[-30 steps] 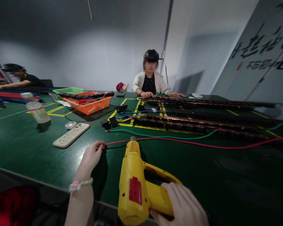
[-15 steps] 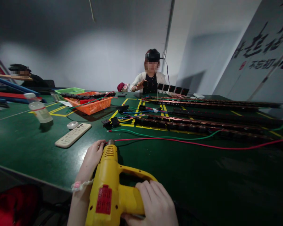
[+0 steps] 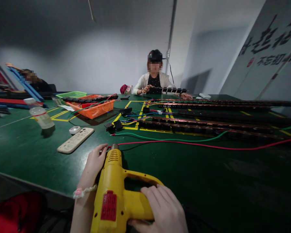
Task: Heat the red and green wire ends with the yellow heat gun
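My right hand [image 3: 166, 207] is wrapped round the handle of a yellow heat gun [image 3: 111, 181] with a red label on its body. The gun's metal nozzle points away from me at the red wire [image 3: 184, 142], close to the wire's left end. Just left of the nozzle, my left hand [image 3: 96, 160] pinches that end of the wire; its fingertips are partly hidden. Beyond the red wire runs a green wire [image 3: 165, 140] with a small terminal on its tip. The far part of both wires trails to the right.
Long black strips with copper-coloured bars [image 3: 184, 124] and black connectors [image 3: 113, 125] lie farther back. To the left are a beige remote control [image 3: 76, 140], a bottle [image 3: 42, 115] and an orange basket [image 3: 97, 110]. A co-worker [image 3: 154, 77] sits opposite, another person at far left.
My hands and the heat gun stay almost in place. Across the table, the co-worker has tilted and lowered a black strip. At far left, a person's blue bar now stands steeper.
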`<state>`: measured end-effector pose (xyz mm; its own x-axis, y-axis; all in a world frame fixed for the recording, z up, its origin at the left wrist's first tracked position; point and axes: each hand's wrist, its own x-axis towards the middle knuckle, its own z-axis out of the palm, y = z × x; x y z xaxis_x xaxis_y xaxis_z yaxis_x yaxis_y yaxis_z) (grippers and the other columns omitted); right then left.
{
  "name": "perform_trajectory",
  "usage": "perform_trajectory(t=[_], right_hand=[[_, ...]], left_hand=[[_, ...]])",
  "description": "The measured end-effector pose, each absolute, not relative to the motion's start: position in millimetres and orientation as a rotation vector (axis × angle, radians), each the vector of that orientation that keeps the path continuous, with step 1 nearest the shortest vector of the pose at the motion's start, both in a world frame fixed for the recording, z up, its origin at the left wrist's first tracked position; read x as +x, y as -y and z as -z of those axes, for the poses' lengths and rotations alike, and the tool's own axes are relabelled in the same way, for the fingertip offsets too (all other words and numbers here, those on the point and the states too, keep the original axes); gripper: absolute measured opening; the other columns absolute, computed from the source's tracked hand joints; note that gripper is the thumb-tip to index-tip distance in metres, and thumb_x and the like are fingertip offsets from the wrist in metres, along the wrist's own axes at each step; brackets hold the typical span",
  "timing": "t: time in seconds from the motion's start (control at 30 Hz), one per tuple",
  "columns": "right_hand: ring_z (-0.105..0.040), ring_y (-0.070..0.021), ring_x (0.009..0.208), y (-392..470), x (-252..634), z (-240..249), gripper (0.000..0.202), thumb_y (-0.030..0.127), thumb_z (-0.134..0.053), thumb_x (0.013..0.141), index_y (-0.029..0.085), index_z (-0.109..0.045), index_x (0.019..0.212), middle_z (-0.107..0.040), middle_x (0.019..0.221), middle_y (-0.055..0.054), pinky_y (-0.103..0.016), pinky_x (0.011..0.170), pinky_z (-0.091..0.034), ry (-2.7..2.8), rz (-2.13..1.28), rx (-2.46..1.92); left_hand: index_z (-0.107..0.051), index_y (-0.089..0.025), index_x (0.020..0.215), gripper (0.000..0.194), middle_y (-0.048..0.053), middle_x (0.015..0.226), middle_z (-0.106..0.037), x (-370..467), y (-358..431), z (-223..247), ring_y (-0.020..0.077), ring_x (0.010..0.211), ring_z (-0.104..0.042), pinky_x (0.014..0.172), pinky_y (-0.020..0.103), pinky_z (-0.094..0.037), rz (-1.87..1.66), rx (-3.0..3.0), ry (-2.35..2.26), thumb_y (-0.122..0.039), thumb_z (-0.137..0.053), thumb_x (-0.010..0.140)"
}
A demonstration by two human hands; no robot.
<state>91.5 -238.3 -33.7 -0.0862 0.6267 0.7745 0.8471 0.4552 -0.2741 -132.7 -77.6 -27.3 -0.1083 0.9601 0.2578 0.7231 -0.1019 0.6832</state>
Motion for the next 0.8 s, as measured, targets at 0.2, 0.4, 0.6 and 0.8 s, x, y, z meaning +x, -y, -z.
perform_trajectory(t=[0.2, 0.4, 0.6, 0.8], right_hand=[[-0.065, -0.0157, 0.070, 246.2, 122.7, 20.4, 0.048, 0.067, -0.059, 0.072, 0.022, -0.061, 0.089, -0.069, 0.078, 0.004, -0.028, 0.073, -0.047, 1.905, 0.395, -1.250], [-0.067, -0.0174, 0.069, 252.9, 150.7, 9.9, 0.060, 0.055, -0.084, 0.043, 0.023, -0.062, 0.090, -0.070, 0.080, 0.004, -0.028, 0.068, -0.052, 1.952, 0.498, -1.279], [-0.068, -0.0192, 0.075, 260.0, 179.2, 12.7, 0.065, 0.060, -0.081, 0.043, 0.021, -0.062, 0.093, -0.071, 0.084, 0.001, -0.030, 0.068, -0.056, 2.076, 0.659, -1.388], [-0.068, -0.0194, 0.078, 266.7, 207.5, 19.0, 0.063, 0.053, -0.081, 0.044, 0.023, -0.061, 0.095, -0.071, 0.087, 0.001, -0.030, 0.068, -0.056, 2.097, 0.742, -1.450]], left_hand=[[-0.068, -0.014, 0.095, 0.037, 0.012, 0.094, -0.072, -131.0, 79.3, 24.4, 0.0240, 0.084, -0.066, 0.076, 0.033, -0.051, -1.071, 1.773, -1.794, -0.032, -0.046, 0.072], [-0.066, -0.016, 0.087, 0.028, 0.010, 0.083, -0.072, -127.6, 82.8, 15.4, 0.0228, 0.077, -0.067, 0.069, 0.031, -0.051, -1.140, 1.643, -1.775, -0.032, -0.050, 0.070], [-0.063, -0.016, 0.088, 0.029, 0.010, 0.084, -0.070, -127.2, 83.1, 13.8, 0.0211, 0.071, -0.065, 0.067, 0.032, -0.049, -1.158, 1.624, -1.766, -0.035, -0.050, 0.070], [-0.061, -0.016, 0.089, 0.031, 0.009, 0.086, -0.068, -126.9, 83.9, 13.3, 0.0211, 0.071, -0.063, 0.066, 0.032, -0.048, -1.168, 1.643, -1.761, -0.038, -0.048, 0.070]])
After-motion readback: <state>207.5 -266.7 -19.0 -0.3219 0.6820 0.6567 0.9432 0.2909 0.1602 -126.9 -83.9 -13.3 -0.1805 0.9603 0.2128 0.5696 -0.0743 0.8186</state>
